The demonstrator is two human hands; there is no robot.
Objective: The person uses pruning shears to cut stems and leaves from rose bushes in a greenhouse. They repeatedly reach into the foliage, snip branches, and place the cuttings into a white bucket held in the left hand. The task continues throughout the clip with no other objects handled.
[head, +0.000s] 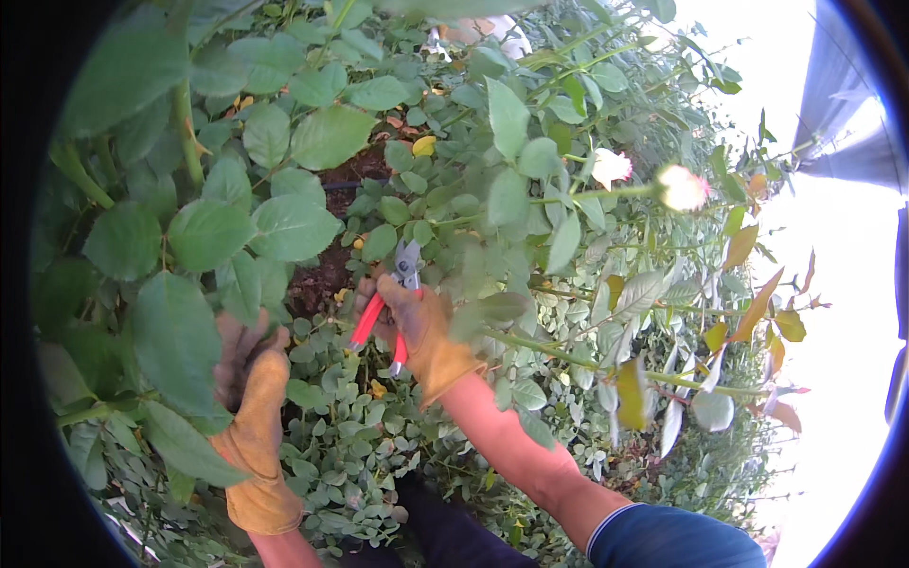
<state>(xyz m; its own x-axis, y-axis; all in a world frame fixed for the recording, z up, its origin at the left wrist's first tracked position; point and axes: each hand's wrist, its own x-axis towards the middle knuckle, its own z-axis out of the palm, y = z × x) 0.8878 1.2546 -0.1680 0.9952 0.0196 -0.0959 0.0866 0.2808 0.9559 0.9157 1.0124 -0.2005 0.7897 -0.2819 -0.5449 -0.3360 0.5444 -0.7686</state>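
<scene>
My right hand (415,319), in a worn tan leather glove, grips bypass pruning shears (406,266) with red handles. Their metal blades point up among small rose leaves, and the handles stand apart. At the left, my left hand (256,397) wears a matching glove. Its fingers are loosely curled, thumb apart, with nothing visible between them. Large green rose leaves (177,341) hang in front of part of that hand. A thick thorny stem (186,135) rises above it at the upper left.
Dense rose bushes surround both hands. Two pale pink-tipped roses, one a bloom (682,188) and one smaller (611,167), stand at the right. A long leafy stem (568,358) crosses near my right forearm. Brown soil (319,277) and a dark thin pipe (348,184) show between leaves.
</scene>
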